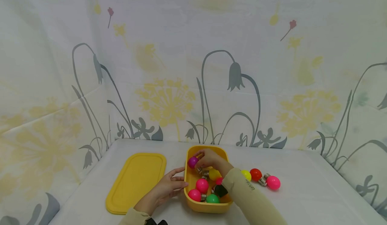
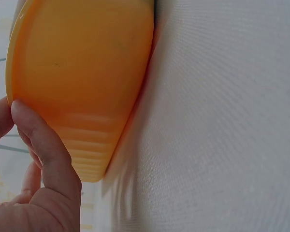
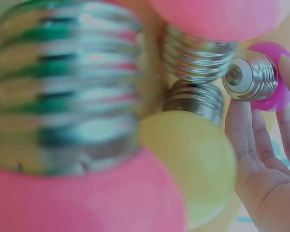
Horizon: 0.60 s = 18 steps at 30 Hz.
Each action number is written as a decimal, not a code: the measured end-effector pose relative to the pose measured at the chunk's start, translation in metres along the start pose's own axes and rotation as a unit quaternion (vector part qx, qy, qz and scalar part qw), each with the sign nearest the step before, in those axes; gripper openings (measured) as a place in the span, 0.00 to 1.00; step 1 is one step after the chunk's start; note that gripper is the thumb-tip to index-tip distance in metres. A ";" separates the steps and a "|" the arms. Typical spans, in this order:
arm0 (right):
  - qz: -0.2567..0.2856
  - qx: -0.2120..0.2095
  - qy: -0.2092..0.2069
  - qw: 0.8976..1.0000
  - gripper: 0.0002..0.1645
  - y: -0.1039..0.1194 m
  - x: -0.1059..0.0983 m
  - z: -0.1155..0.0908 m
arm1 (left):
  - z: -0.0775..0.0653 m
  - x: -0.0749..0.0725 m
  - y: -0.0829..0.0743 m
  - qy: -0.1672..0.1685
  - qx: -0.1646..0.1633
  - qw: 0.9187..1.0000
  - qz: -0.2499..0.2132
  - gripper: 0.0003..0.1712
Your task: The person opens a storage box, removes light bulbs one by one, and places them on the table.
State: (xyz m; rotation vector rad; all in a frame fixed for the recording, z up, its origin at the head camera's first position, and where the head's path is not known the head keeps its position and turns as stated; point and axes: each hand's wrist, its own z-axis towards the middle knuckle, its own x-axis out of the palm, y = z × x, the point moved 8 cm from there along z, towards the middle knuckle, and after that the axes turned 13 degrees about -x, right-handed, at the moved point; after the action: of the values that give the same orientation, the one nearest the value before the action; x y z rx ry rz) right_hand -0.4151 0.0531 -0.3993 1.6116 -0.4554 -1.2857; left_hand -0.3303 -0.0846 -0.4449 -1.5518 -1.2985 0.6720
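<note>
My right hand [image 1: 209, 158] reaches into a yellow plastic container [image 1: 208, 207] and holds a purple light bulb [image 1: 193, 162] near its far left corner. The bulb's metal screw base [image 3: 251, 75] faces the camera in the right wrist view. My left hand [image 1: 169, 185] is at the container's left side, thumb and finger meeting at the rim [image 2: 10, 72]. Inside lie several more bulbs: a pink bulb [image 1: 202, 185], another pink bulb [image 1: 194, 195] at the near left, a green bulb [image 1: 213, 198] and a yellow bulb [image 3: 188, 164]. My right sleeve hides part of the container.
Left of the container lies a yellow lid [image 1: 137, 181] flat on the white-covered table [image 1: 305, 184]. To the right are loose bulbs: a yellow one [image 1: 246, 175], a red one [image 1: 255, 174] and a pink one [image 1: 273, 183]. A flower-patterned cloth [image 1: 181, 67] hangs behind.
</note>
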 end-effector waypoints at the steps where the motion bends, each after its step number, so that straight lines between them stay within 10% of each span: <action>1: 0.004 -0.002 0.002 1.000 0.23 0.001 -0.001 0.000 | 0.000 0.000 0.000 -0.002 -0.002 1.000 0.001 0.37; 18: 0.022 -0.037 0.011 0.999 0.25 0.022 -0.020 -0.018 | -0.003 -0.001 0.001 -0.018 -0.021 1.000 0.000 0.38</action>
State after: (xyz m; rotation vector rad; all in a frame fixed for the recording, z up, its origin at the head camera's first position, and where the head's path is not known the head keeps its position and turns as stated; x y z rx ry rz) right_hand -0.4002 0.0669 -0.3712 1.5444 -0.4231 -1.2362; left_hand -0.3276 -0.0860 -0.4446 -1.5805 -1.3462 0.6793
